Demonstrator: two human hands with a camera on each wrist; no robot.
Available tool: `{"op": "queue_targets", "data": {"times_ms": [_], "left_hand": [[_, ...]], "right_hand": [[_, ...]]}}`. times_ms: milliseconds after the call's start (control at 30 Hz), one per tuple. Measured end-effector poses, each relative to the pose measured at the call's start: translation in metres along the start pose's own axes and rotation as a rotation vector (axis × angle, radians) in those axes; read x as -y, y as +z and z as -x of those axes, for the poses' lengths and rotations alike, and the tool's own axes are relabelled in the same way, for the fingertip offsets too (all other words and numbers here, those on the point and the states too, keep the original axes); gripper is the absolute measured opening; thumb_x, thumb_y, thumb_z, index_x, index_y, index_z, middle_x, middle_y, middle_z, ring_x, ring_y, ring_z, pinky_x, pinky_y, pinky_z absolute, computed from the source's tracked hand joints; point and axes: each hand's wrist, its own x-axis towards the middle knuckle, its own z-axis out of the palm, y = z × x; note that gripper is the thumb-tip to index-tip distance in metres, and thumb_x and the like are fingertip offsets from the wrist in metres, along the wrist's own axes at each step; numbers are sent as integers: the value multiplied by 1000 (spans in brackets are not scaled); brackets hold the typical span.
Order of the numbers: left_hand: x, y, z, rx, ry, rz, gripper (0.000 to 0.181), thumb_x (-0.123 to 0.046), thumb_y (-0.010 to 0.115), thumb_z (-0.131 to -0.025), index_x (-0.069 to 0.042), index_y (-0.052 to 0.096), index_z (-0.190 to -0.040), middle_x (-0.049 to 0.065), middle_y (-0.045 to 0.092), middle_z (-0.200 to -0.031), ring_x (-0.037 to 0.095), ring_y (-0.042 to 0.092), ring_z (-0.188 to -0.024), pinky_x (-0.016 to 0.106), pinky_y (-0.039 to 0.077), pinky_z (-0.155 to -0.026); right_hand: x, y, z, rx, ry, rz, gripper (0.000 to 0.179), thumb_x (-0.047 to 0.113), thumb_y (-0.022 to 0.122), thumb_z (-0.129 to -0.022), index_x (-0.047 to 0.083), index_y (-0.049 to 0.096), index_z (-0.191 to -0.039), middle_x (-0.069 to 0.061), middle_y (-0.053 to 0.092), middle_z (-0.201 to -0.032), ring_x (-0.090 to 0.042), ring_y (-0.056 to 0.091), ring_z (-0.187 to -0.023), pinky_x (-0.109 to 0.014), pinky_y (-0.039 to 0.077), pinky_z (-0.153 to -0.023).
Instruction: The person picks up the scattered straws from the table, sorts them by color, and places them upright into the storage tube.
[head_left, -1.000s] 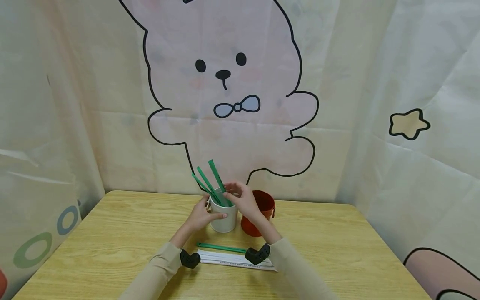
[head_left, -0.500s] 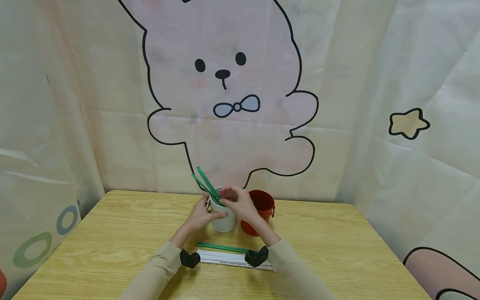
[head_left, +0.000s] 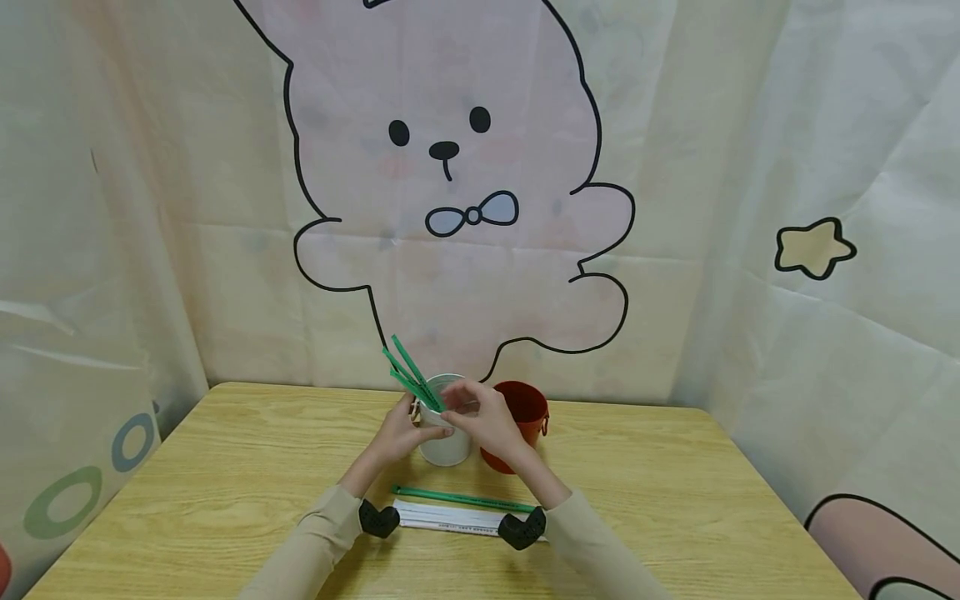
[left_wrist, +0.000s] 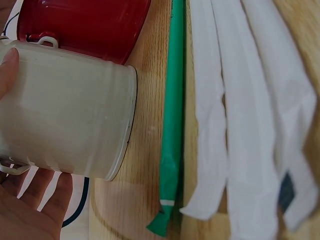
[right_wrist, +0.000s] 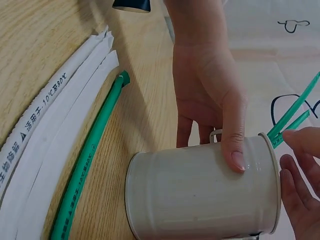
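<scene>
A white metal bucket (head_left: pixel 446 446) stands on the table, and my left hand (head_left: pixel 399 433) grips its side, thumb across the front. Several green-wrapped straws (head_left: pixel 411 371) stick out of it, leaning left over the rim. My right hand (head_left: pixel 483 417) is at the bucket's mouth, fingers bent inside the rim. In the right wrist view, the thumb of that right hand (right_wrist: pixel 302 142) overlaps the green straws (right_wrist: pixel 292 112); I cannot tell whether it pinches one. One more green-wrapped straw (left_wrist: pixel 172 115) lies in front of the bucket, beside several white-wrapped straws (left_wrist: pixel 245 115).
A red metal bucket (head_left: pixel 517 417) stands close at the white bucket's right, partly behind my right hand. Around them spreads the wooden table (head_left: pixel 660 500). Behind its far edge hangs a printed cloth (head_left: pixel 247 317).
A green straw that stood more upright by my right hand dipped lower; now another straw leans left with the others. The right hand shifted slightly. My left hand keeps its grip on the bucket.
</scene>
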Motion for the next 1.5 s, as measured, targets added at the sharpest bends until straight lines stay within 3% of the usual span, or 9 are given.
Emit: {"op": "queue_targets", "data": {"times_ms": [200, 367, 433, 533, 633, 933, 1100, 1333, 1500], "left_hand": [[16, 1, -6, -5, 22, 18, 81, -15, 77, -71, -13, 31, -138, 15, 33, -143, 36, 27, -133, 59, 32, -101], [31, 2, -11, -18, 44, -4, 82, -19, 77, -71, -19, 31, -138, 10, 36, -141, 32, 31, -132, 57, 33, -101], [32, 2, -11, -23, 49, -26, 82, -20, 77, -71, -19, 30, -138, 9, 37, -140, 32, 31, -132, 57, 34, -101], [32, 3, -10, -35, 50, -45, 83, -21, 77, -70, -18, 30, -138, 10, 40, -139, 33, 32, -132, 58, 32, -101], [30, 3, -10, -42, 45, -54, 84, -21, 78, -70, -18, 30, -139, 10, 40, -139, 34, 32, -132, 59, 31, -102], [-3, 1, 2, -5, 33, -26, 83, -10, 75, -72, -6, 27, -140, 19, 36, -141, 37, 29, -133, 59, 29, -102], [-2, 1, 1, -10, 39, -8, 82, -8, 75, -72, -6, 28, -139, 20, 38, -138, 36, 34, -130, 57, 32, -102], [3, 1, -1, -14, 38, 8, 83, -8, 76, -70, -7, 29, -139, 19, 38, -139, 36, 32, -131, 58, 32, -101], [5, 0, -2, -7, 37, 0, 84, -10, 76, -70, -7, 28, -139, 19, 37, -140, 36, 32, -131, 59, 31, -101]], "right_hand": [[6, -4, 9, 8, -24, 22, 26, 8, 68, -79, 5, 61, -104, -12, 66, -95, -17, 63, -83, -25, 54, -73], [26, -11, 19, 55, -8, -18, 25, 3, 67, -78, -1, 60, -102, -20, 64, -95, -28, 63, -83, -42, 54, -74], [34, -15, 22, 87, 15, -28, 26, 4, 67, -79, -3, 60, -102, -22, 64, -96, -31, 62, -83, -42, 54, -74], [37, -18, 28, 128, 25, -10, 27, 6, 67, -79, -3, 60, -104, -21, 64, -97, -30, 62, -83, -31, 54, -72], [33, -19, 32, 155, 19, -8, 27, 4, 66, -79, -4, 59, -104, -21, 64, -98, -30, 62, -81, -26, 54, -71], [25, -23, 45, 210, 66, 36, 30, 6, 70, -77, 3, 60, -105, -18, 64, -94, -27, 61, -80, -23, 54, -71], [14, -23, 51, 241, 109, 58, 33, 6, 71, -75, 2, 60, -106, -21, 63, -95, -31, 61, -83, -26, 54, -72], [-25, -18, 57, 293, 154, 96, 33, 11, 72, -76, 7, 61, -107, -11, 65, -94, -9, 59, -75, -14, 48, -68], [-37, -19, 62, 335, 182, 103, 34, 17, 73, -75, 6, 61, -105, -10, 65, -91, -6, 58, -72, -16, 49, -66]]}}
